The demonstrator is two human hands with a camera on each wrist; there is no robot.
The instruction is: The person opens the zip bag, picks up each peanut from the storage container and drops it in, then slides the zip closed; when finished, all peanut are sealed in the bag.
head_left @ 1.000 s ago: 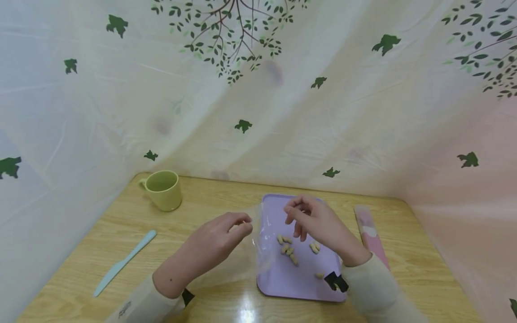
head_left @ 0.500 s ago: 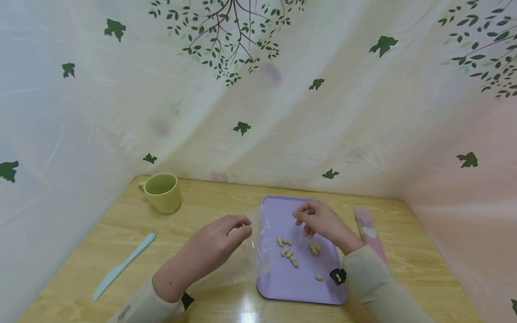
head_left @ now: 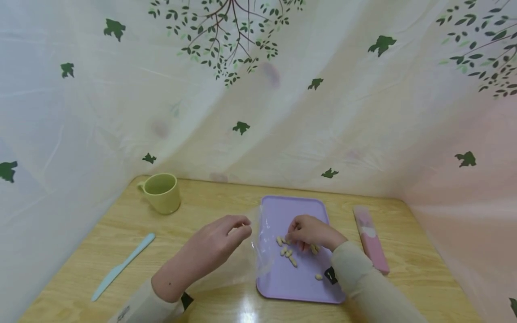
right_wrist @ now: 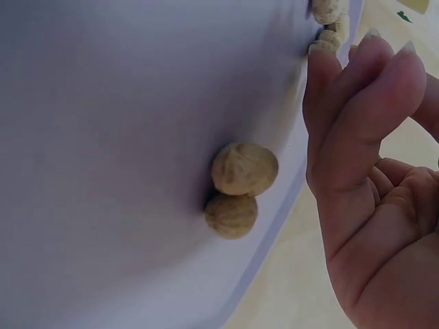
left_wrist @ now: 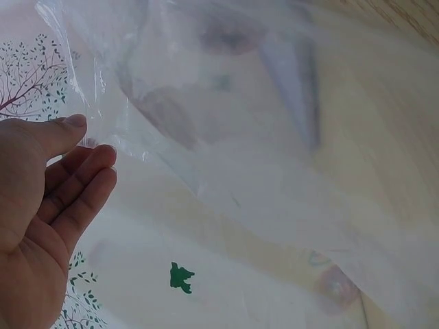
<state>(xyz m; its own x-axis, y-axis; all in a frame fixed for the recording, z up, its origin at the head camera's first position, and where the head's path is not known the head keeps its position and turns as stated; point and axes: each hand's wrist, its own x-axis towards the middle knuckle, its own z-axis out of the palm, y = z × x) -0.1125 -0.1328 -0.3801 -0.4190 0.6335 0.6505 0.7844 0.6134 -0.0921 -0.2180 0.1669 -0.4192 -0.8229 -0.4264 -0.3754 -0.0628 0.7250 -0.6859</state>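
My left hand (head_left: 218,242) pinches the edge of a clear plastic bag (left_wrist: 226,137) between thumb and fingers, left of the purple tray (head_left: 291,289). The bag's film overlaps the tray's left side in the head view. Several unshelled peanuts (head_left: 293,262) lie on the tray. Low over them, my right hand (head_left: 313,231) has its thumb and index fingertips right at one peanut of the upper group; I cannot tell whether they grip it. In the right wrist view, curled fingers (right_wrist: 343,130) partly hide that group, and a pair of peanuts (right_wrist: 245,169) lies beside the hand.
A yellow-green mug (head_left: 163,195) stands at the table's back left. Nearer, a light blue plastic knife (head_left: 123,267) lies at an angle. Right of the tray is a long pink-and-white packet (head_left: 372,244). A patterned curtain (head_left: 282,134) closes off the back and sides.
My right hand first drew slightly right above the tray, then came down and left to the upper peanuts. My left hand keeps its place with the bag.
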